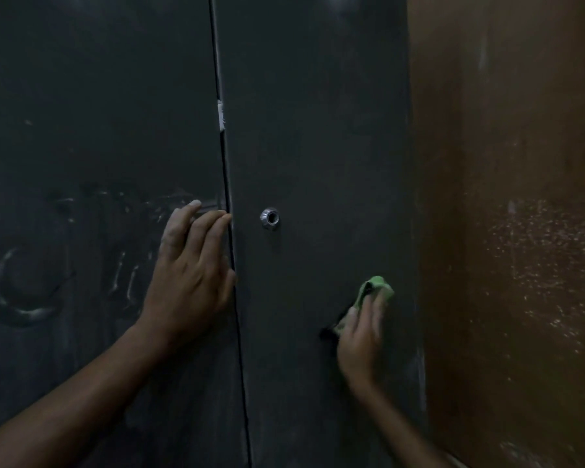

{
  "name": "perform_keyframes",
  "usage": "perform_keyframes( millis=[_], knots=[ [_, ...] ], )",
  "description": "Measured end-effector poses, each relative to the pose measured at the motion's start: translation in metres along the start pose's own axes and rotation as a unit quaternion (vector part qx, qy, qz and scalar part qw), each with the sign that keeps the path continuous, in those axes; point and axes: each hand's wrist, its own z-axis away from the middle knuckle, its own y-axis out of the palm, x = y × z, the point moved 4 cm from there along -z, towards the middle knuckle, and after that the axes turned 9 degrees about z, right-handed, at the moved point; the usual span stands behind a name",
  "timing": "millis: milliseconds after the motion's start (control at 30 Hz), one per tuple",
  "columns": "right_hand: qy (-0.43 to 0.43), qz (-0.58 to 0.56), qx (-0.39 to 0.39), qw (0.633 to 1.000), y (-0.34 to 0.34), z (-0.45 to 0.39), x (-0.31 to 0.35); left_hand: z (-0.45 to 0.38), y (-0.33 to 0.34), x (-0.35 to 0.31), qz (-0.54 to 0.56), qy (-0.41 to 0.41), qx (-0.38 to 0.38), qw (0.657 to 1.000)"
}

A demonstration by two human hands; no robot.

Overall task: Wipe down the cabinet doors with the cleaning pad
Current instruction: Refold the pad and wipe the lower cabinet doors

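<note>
Two dark grey cabinet doors fill the view, split by a thin vertical gap. My left hand (191, 268) lies flat on the left door (92, 163), fingers straight, fingertips at the gap. My right hand (360, 336) presses a green cleaning pad (377, 287) against the right door (318, 130), low and near its right edge; the pad sticks out above my fingers. My right hand is blurred. Pale smear marks streak the left door's surface.
A small round metal fitting (270, 218) sits in the right door, just right of the gap. A white chip (220, 114) marks the gap's edge higher up. A brown speckled wall (514, 231) adjoins the right door.
</note>
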Motion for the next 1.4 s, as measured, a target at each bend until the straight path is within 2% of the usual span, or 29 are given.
perform_keyframes(
  millis=[67, 133, 167, 233, 300, 400, 500, 567, 633, 700, 800, 900, 1033, 1133, 1267, 1400],
  knots=[
    [-0.161, 0.028, 0.031, 0.986, 0.005, 0.069, 0.019, 0.0, -0.003, 0.0, 0.004, -0.007, 0.007, 1.0],
    [-0.248, 0.048, 0.048, 0.966, 0.0, 0.098, 0.021, 0.0, -0.005, 0.0, 0.019, -0.01, 0.011, 1.0],
    [-0.232, 0.028, 0.047, 0.971, -0.002, 0.091, 0.027, -0.001, -0.006, -0.001, 0.032, -0.01, 0.016, 0.999],
    [-0.145, -0.012, 0.043, 0.988, -0.005, 0.059, 0.049, -0.001, -0.009, 0.0, 0.079, -0.02, 0.02, 0.996],
    [-0.14, -0.05, 0.038, 0.988, -0.011, 0.024, 0.094, 0.0, -0.014, 0.002, 0.159, -0.048, 0.013, 0.986],
    [-0.197, -0.164, 0.05, 0.965, -0.025, -0.014, 0.164, 0.004, -0.028, 0.007, 0.302, -0.103, -0.013, 0.948],
    [-0.096, -0.26, 0.013, 0.961, -0.042, -0.037, 0.191, 0.018, -0.043, 0.015, 0.376, -0.176, -0.102, 0.904],
    [-0.081, -0.293, -0.001, 0.953, -0.051, -0.034, 0.202, 0.028, -0.047, 0.017, 0.433, -0.264, -0.128, 0.852],
    [-0.123, -0.314, 0.027, 0.941, -0.055, -0.023, 0.222, 0.031, -0.04, 0.013, 0.536, -0.352, -0.11, 0.76],
    [-0.188, -0.317, 0.088, 0.926, -0.05, -0.01, 0.252, 0.032, -0.032, 0.01, 0.59, -0.417, -0.081, 0.687],
    [-0.259, -0.262, 0.133, 0.92, -0.031, 0.013, 0.279, 0.036, -0.035, 0.018, 0.636, -0.48, -0.069, 0.601],
    [-0.288, -0.219, 0.086, 0.928, -0.021, 0.04, 0.259, 0.039, -0.042, 0.029, 0.677, -0.496, -0.044, 0.542],
    [-0.347, -0.161, 0.075, 0.921, -0.021, 0.054, 0.248, 0.037, -0.046, 0.03, 0.7, -0.491, -0.006, 0.519],
    [-0.326, -0.176, 0.09, 0.925, -0.029, 0.041, 0.262, 0.036, -0.045, 0.029, 0.703, -0.491, -0.004, 0.515],
    [-0.212, -0.218, 0.071, 0.95, -0.037, 0.036, 0.281, 0.038, -0.044, 0.03, 0.684, -0.499, 0.013, 0.533],
    [-0.27, -0.175, 0.036, 0.946, -0.048, 0.06, 0.264, 0.036, -0.046, 0.032, 0.712, -0.493, 0.022, 0.5]
  ],
)
